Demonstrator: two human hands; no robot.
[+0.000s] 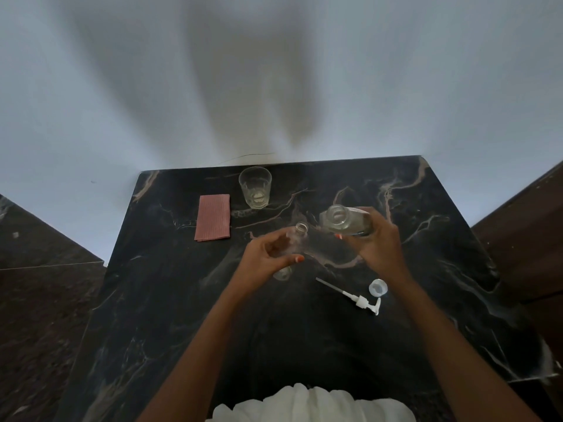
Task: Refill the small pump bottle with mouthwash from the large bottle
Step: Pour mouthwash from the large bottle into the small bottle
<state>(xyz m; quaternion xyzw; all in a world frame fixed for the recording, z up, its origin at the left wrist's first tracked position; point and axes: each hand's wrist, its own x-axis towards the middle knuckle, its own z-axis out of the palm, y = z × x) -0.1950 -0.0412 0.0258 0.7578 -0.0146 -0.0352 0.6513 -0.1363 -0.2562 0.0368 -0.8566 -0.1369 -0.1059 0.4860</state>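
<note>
We are holding the small pump bottle (296,240) in our left hand (266,258), fingers curling round its body, its open neck tilted up and to the right. Our right hand (377,243) is gripping the large bottle (345,222), its uncapped mouth angled toward the small one, near but apart. On the black marble table (170,300), the white pump head (361,300) and a clear cap (377,287) are lying beside our right forearm. A glass tumbler (255,187) and a pink folded cloth (213,217) are sitting farther back.

A dark marble table (158,300) carries a glass (255,187), a pink cloth (213,217), a pump (362,300) on its side and what looks like a cap (378,288).
</note>
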